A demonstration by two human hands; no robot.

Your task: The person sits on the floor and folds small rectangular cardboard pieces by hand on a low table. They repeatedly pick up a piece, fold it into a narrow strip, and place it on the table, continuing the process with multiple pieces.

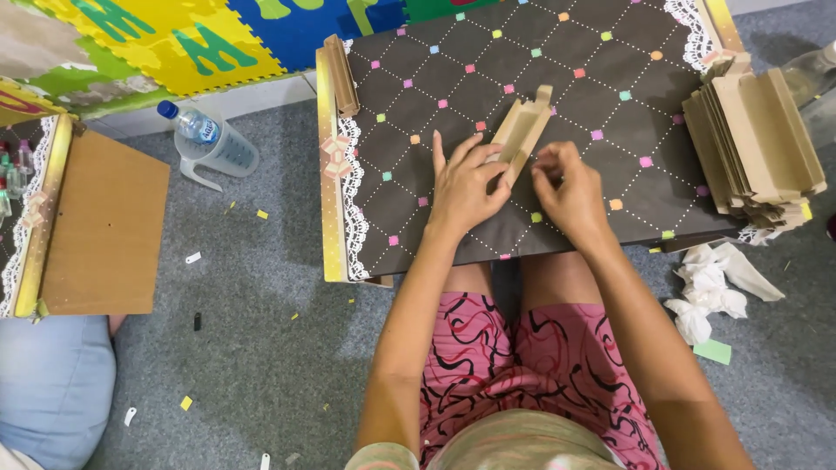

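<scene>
A long folded strip of tan cardboard (525,129) lies slanted on a low table covered with a dark brown cloth (409,200) dotted with coloured squares. My left hand (466,184) presses on the strip's near end, fingers spread over it. My right hand (568,190) pinches at the same end from the right side, fingertips bent inward. Both hands rest on the cloth just above my lap.
A thick stack of folded cardboard pieces (756,144) sits at the table's right edge. Another cardboard piece (340,74) lies at the far left corner. A measuring jug with a water bottle (209,139) stands on the grey floor, crumpled white paper (710,292) at right, a second low table (100,222) at left.
</scene>
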